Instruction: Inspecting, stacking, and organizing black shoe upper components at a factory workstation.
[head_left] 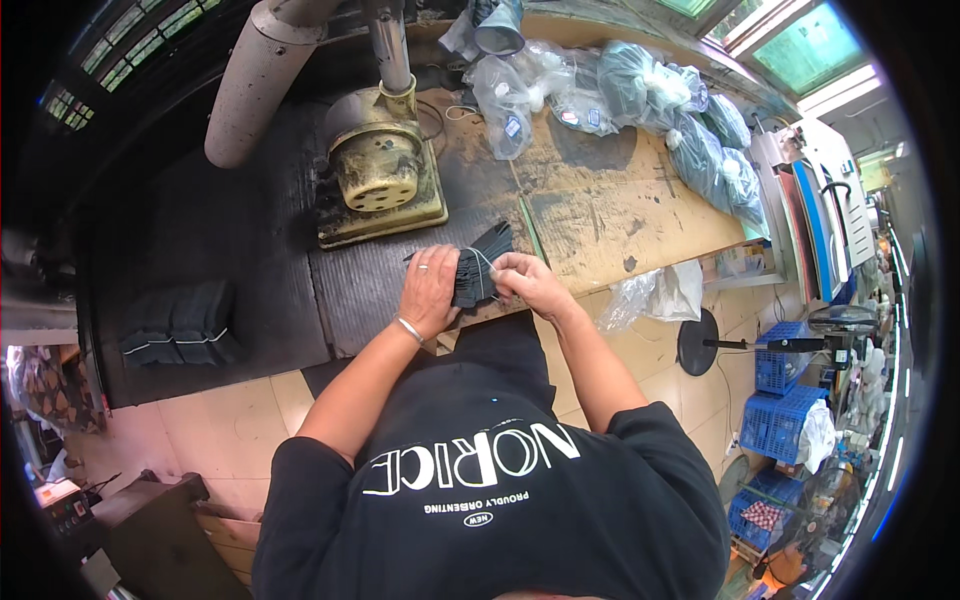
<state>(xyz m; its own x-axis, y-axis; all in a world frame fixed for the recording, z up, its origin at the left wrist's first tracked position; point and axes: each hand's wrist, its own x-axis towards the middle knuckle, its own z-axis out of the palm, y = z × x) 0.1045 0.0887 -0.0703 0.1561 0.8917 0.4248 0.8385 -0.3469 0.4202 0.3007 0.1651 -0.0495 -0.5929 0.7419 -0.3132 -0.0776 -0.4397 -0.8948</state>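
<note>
A bundle of stacked dark fabric pieces (469,284) is at the near edge of the worktable, its layers fanning out at the far right end. My left hand (430,296), with a ring and a bracelet, is closed around the left side of the bundle. A thin pale string (483,261) runs over the pieces toward my right hand (534,286). The fingers of that hand are pinched together on the string at the bundle's right side. The string's far end and the underside of the stack are hidden.
Tied dark fabric bundles (180,325) lie on the table's left part. A yellowish machine with a perforated round head (375,170) stands beyond my hands, beside a thick pipe (255,90). Clear plastic bags (640,85) line the far edge. A fan (840,320) and blue crates (775,425) are at right.
</note>
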